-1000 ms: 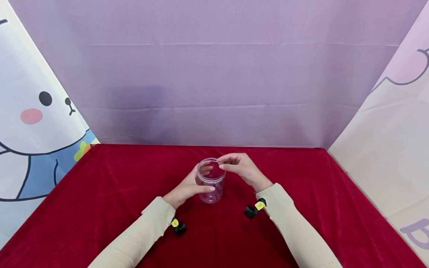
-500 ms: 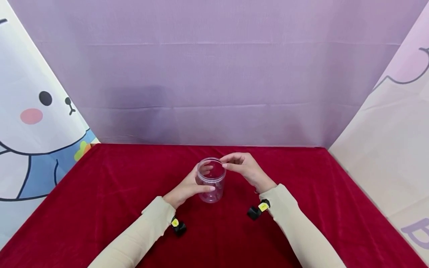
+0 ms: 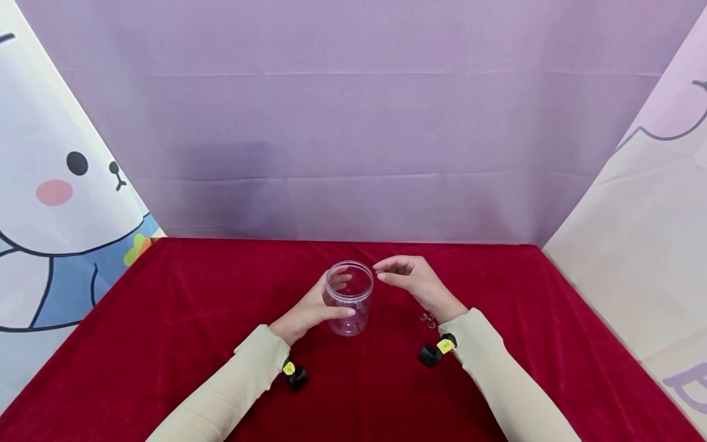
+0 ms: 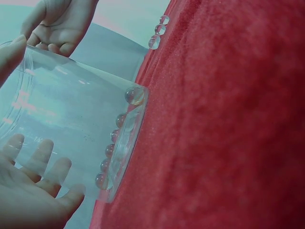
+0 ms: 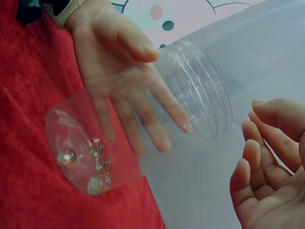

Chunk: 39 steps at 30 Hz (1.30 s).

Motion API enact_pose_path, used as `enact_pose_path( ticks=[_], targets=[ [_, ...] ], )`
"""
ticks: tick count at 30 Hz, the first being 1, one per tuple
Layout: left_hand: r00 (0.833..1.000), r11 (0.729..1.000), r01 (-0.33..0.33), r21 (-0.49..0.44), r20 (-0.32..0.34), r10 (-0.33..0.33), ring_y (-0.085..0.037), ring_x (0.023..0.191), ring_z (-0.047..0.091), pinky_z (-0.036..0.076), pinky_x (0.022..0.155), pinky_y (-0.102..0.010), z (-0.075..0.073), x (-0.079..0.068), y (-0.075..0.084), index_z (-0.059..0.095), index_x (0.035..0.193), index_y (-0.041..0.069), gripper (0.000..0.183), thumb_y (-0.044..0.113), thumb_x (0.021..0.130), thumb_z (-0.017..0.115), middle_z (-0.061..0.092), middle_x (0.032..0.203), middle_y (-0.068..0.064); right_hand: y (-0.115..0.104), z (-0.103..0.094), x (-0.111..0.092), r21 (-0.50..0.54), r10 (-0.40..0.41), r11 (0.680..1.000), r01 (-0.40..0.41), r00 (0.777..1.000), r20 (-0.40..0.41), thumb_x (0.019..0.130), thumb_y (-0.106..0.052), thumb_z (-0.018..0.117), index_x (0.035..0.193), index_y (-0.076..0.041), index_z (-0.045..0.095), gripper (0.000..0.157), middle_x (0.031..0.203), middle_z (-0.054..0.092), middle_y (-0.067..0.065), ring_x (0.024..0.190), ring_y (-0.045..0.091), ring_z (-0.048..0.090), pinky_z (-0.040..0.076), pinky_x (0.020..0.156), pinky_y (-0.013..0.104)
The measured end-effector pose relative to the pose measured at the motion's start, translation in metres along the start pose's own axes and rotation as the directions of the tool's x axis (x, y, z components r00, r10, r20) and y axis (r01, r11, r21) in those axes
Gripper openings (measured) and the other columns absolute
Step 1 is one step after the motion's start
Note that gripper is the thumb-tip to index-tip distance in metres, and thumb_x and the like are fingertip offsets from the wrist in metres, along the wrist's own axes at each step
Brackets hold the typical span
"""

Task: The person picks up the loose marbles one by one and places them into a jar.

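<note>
A clear plastic jar (image 3: 350, 299) with no lid stands upright on the red cloth, gripped by my left hand (image 3: 310, 310), thumb on the near side and fingers round the far side. Several clear glass marbles (image 4: 110, 151) lie on the jar's bottom. Just right of the rim, my right hand (image 3: 417, 281) hovers with loosely bent fingers. Its thumb and index finger stand a little apart, and nothing shows between them in the right wrist view. Three loose marbles (image 3: 428, 320) rest on the cloth beside the right wrist.
Red velvet cloth (image 3: 221, 276) covers the table. A lilac curtain (image 3: 353, 153) rises along its back edge, and printed cartoon sheets (image 3: 66, 233) flank it. Both wrists carry small black cameras.
My right hand has drawn back from the jar's rim to the right, its finger and thumb parting slightly. The loose marbles have come into sight. Left hand and jar stay put.
</note>
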<state>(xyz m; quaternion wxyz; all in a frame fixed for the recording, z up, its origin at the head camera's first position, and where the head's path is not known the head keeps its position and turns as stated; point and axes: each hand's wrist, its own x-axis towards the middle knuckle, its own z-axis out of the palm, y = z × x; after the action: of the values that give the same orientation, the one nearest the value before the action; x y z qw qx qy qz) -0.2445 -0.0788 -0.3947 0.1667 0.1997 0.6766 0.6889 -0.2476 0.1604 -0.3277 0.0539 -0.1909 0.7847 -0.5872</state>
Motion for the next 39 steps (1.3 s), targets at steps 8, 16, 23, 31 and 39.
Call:
enact_pose_path(
  ticks=[8,16,23,31,39],
  targets=[
    [1.0,1.0,0.006,0.012,-0.009,-0.006,-0.027,0.136,0.029,0.03,0.107,-0.052,0.0,-0.001,-0.001,0.025,0.143,0.027,0.084,0.011,0.078,0.075,0.033,0.148,-0.009,0.005,-0.007,-0.009,-0.004,0.051,0.999,-0.051,0.999,0.011,0.086,-0.013,0.067,0.113,0.003,0.064,0.031,0.1,0.068,-0.001,0.086,0.018,0.059,0.051,0.078,0.032],
    [1.0,1.0,0.004,0.014,-0.013,-0.004,-0.026,0.136,0.029,0.03,0.108,-0.051,0.001,-0.001,-0.001,0.025,0.143,0.029,0.084,0.012,0.077,0.076,0.035,0.146,-0.006,0.012,-0.014,-0.017,-0.033,0.079,0.996,-0.079,0.997,0.009,0.086,-0.017,0.069,0.114,0.001,0.064,0.033,0.107,0.068,0.006,0.091,0.02,0.059,0.051,0.082,0.036],
    [1.0,1.0,0.004,0.017,-0.009,-0.004,-0.023,0.135,0.031,0.032,0.107,-0.05,0.0,0.001,-0.002,0.026,0.142,0.03,0.084,0.012,0.078,0.076,0.037,0.145,-0.002,0.016,-0.025,-0.024,-0.046,0.066,0.997,-0.066,0.998,0.015,0.087,-0.015,0.068,0.113,0.001,0.065,0.031,0.104,0.068,0.003,0.089,0.031,0.059,0.052,0.075,0.031],
    [1.0,1.0,-0.007,0.01,0.001,0.007,-0.025,0.136,0.029,0.031,0.107,-0.05,0.0,-0.002,0.001,0.026,0.143,0.029,0.085,0.012,0.077,0.077,0.034,0.147,-0.007,0.027,-0.04,-0.035,-0.047,0.058,0.997,-0.058,0.998,0.008,0.086,-0.012,0.068,0.113,0.007,0.063,0.033,0.1,0.069,-0.001,0.085,0.02,0.062,0.053,0.071,0.03],
    [1.0,1.0,0.005,0.014,-0.004,-0.005,-0.025,0.136,0.029,0.032,0.107,-0.05,0.001,-0.002,0.001,0.025,0.143,0.029,0.085,0.013,0.077,0.076,0.033,0.148,-0.007,0.034,-0.056,-0.051,-0.08,0.101,0.992,-0.102,0.995,-0.008,0.086,-0.015,0.069,0.111,0.003,0.065,0.032,0.102,0.069,0.001,0.09,0.022,0.063,0.053,0.076,0.028]
  ],
)
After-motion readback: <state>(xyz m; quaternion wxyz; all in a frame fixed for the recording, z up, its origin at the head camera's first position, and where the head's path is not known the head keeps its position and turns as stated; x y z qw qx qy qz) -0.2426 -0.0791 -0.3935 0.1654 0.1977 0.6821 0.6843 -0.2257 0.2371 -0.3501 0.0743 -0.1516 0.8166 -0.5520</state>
